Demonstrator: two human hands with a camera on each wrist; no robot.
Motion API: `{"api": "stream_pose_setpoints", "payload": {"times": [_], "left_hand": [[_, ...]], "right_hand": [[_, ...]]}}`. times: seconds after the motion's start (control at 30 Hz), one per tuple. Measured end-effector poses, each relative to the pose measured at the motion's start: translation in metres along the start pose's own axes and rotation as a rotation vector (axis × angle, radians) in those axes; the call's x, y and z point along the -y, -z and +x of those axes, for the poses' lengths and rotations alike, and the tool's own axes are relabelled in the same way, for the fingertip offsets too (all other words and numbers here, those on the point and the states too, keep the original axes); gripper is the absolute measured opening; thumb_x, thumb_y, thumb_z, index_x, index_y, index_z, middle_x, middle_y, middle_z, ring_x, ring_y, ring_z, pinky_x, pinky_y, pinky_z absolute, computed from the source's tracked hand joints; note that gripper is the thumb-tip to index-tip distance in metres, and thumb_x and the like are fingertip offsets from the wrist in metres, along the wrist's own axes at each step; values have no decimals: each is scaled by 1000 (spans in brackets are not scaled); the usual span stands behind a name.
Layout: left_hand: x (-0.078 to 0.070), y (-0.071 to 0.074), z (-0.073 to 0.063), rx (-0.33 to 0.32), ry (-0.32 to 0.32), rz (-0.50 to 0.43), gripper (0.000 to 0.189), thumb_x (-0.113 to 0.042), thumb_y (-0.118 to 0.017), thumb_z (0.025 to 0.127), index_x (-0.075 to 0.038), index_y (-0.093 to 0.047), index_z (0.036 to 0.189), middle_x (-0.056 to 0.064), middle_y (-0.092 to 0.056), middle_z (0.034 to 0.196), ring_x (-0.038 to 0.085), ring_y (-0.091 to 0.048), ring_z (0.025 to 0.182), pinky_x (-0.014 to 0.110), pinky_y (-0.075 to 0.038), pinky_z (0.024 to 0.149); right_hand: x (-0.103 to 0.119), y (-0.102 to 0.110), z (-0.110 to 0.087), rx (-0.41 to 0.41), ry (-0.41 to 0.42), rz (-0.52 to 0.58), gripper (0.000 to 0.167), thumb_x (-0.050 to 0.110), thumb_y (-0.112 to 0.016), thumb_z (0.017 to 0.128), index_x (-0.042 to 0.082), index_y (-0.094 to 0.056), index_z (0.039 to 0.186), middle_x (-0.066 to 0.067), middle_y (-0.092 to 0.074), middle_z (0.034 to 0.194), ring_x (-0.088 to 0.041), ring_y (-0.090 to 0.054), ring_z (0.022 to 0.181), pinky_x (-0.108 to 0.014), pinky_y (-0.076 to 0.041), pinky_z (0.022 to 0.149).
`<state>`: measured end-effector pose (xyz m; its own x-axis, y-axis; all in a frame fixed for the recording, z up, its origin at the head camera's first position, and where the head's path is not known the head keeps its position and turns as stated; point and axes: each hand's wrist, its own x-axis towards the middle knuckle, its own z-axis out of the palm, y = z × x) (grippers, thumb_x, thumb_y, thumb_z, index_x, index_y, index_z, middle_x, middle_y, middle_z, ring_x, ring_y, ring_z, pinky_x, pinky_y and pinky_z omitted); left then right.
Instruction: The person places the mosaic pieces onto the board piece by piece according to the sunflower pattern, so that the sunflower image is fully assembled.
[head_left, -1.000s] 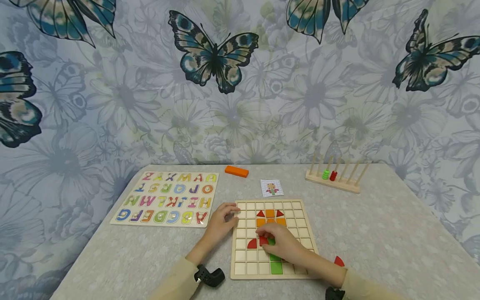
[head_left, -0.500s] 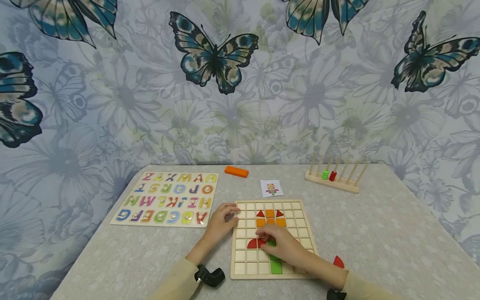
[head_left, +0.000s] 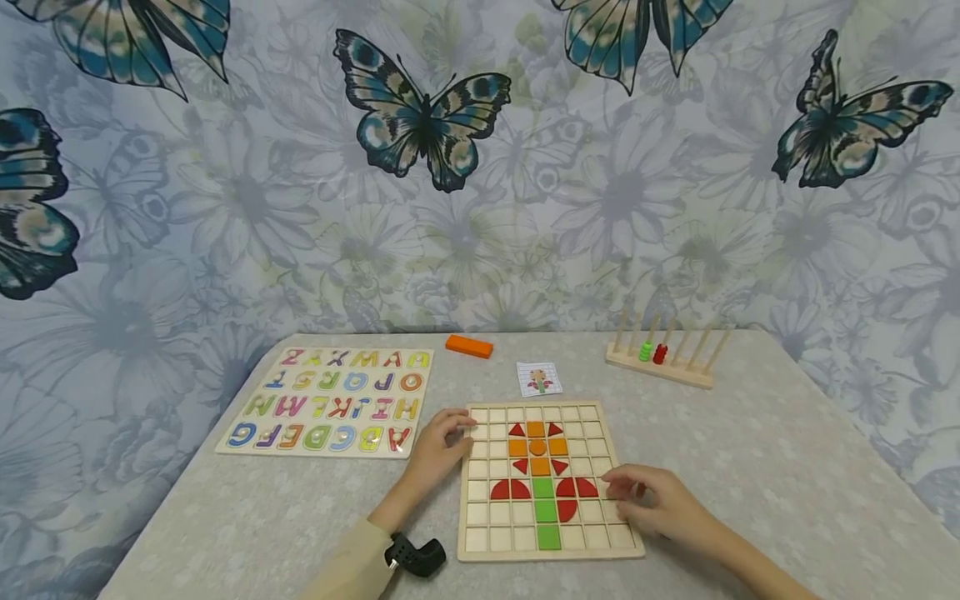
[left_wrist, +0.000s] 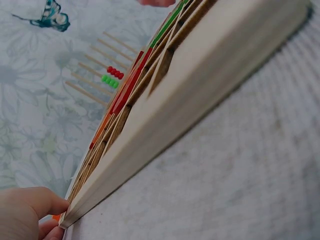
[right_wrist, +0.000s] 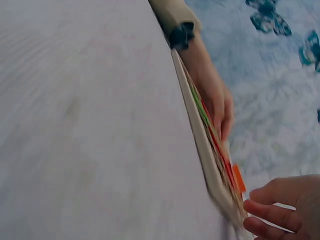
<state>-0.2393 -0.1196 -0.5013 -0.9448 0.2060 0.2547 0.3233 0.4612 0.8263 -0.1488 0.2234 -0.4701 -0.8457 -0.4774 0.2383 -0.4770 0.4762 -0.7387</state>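
A wooden grid board lies flat before me. On it, orange squares, an orange circle and red triangles form a flower head above a column of green squares. Two red quarter-circle pieces sit left of the column; three more red quarter circles lie right of it. My left hand grips the board's left edge, thumb on top in the left wrist view. My right hand hovers by the board's right edge, fingers loosely bent and apart, with nothing seen between them in the right wrist view.
A small pattern card lies behind the board. An alphabet puzzle board is on the left, with an orange block behind. At the back right stands a peg rack with green and red beads.
My right hand has left the board's middle and moved right, uncovering the pieces there. The loose red piece on the table is now out of sight. My left hand stays on the board.
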Motion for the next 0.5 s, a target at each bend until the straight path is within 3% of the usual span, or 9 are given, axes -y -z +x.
{"api": "stream_pose_setpoints", "payload": {"times": [0.1,0.27,0.4,0.5], "left_hand": [[0,2,-1,-5,2,6,21,-7,-66,85,-7,-69,106,11,-58,125,28,-57,117,45,-49,99],[-1,3,-2,5,23,9,22,-8,-66,85,-7,-69,107,10,-58,126,28,-57,117,45,-49,99],[-3,2,-2,5,30,3,22,-9,-66,85,-8,-69,108,9,-58,126,26,-57,118,45,-48,100],[-3,1,-1,1,28,6,22,-8,-66,85,-7,-69,108,9,-58,126,27,-57,118,44,-49,100]], "right_hand": [[-11,15,-17,3,-57,-4,31,10,-69,85,3,-63,114,-2,-72,95,-2,-60,84,-20,-48,68],[-23,37,-41,113,-88,69,50,15,-73,82,-2,-55,125,-3,-70,104,-2,-59,91,-17,-46,72],[-31,46,-49,182,-54,126,61,12,-75,79,-3,-48,132,-2,-67,109,-3,-57,92,-17,-46,73],[-35,47,-51,160,-3,136,57,9,-75,78,-5,-51,128,-4,-67,105,-6,-58,87,-18,-49,70]]}}
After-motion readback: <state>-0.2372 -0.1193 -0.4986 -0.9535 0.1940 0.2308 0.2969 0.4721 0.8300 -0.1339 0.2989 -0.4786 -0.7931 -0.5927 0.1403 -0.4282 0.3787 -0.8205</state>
